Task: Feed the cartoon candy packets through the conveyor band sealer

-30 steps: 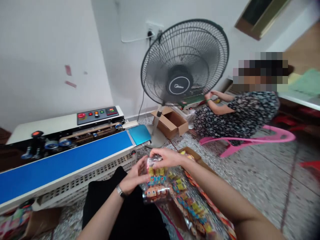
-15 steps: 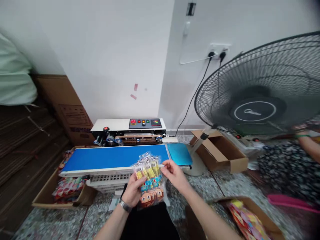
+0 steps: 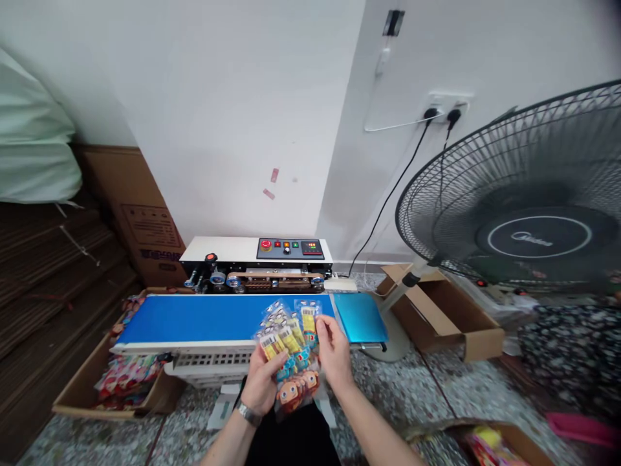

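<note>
My left hand (image 3: pixel 261 382), a metal watch on its wrist, is closed on a fanned stack of clear plastic packets (image 3: pixel 294 362). They show barcodes, yellow labels, blue lettering and brown cartoon faces. At the right of the fan, my right hand (image 3: pixel 332 349) pinches the edge of one packet (image 3: pixel 308 317), whose top stands apart from the others. Both hands are above my lap, at the near edge of a blue conveyor belt (image 3: pixel 194 318). Behind the belt is a band sealer (image 3: pixel 223 251) with a lit control panel (image 3: pixel 290 248).
A carton of red packets (image 3: pixel 129 382) stands at the left, below the belt. To the right are a turquoise plate (image 3: pixel 361 317), a large fan (image 3: pixel 533 236) and an open cardboard box (image 3: pixel 439 310). Another packet carton (image 3: pixel 526 440) lies lower right. A patterned garment (image 3: pixel 572 349) shows beyond.
The stack has spread into a wider fan, and my right hand has separated one packet's top to the right. The view has shifted slightly, and the other person's arm is no longer visible.
</note>
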{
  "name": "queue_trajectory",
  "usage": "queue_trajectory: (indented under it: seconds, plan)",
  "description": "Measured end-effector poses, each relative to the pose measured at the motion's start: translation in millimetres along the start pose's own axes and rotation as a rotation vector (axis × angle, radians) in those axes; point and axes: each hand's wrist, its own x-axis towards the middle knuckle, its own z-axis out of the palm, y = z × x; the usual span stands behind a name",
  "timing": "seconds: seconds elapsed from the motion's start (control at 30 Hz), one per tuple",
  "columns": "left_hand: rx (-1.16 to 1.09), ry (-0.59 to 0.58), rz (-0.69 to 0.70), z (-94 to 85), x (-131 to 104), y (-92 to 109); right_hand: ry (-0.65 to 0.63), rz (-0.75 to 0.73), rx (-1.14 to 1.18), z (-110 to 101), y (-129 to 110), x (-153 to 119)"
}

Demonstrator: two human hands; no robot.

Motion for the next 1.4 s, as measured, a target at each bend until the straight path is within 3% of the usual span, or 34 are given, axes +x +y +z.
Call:
queue_trajectory:
  seconds: [0.17,0.3,0.4,0.57,0.7,0.8,0.93,1.0,1.17,1.4]
  plan:
    - [0.007,0.048,-0.041,-12.2,4,2,0.135,0.032,-0.088,-15,34,40]
    - [0.001,0.072,-0.066,-21.4,4,4,0.130,0.137,-0.479,-43,67,83]
    - [-0.015,0.070,-0.089,-23.6,2,4,0.120,0.197,-0.623,-52,83,107]
    - [-0.056,0.053,-0.154,-20.3,-1,6,0.043,0.184,-0.660,-34,89,127]
    - [-0.068,0.035,-0.157,-19.1,0,3,-0.035,0.129,-0.645,-14,76,124]
    - [-0.068,0.024,-0.148,-18.8,1,0,-0.123,0.022,-0.427,-5,54,102]
    - [-0.057,-0.030,-0.141,-17.1,3,-1,-0.573,0.091,0.173,-1,24,62]
    - [-0.053,-0.068,-0.136,-16.0,3,-1,-0.671,0.163,0.321,0,15,48]
    - [-0.079,-0.086,-0.144,-11.8,2,-3,-0.513,0.259,0.430,7,8,36]
    - [-0.111,0.007,-0.130,-8.2,5,-9,-0.021,0.042,0.151,13,21,35]
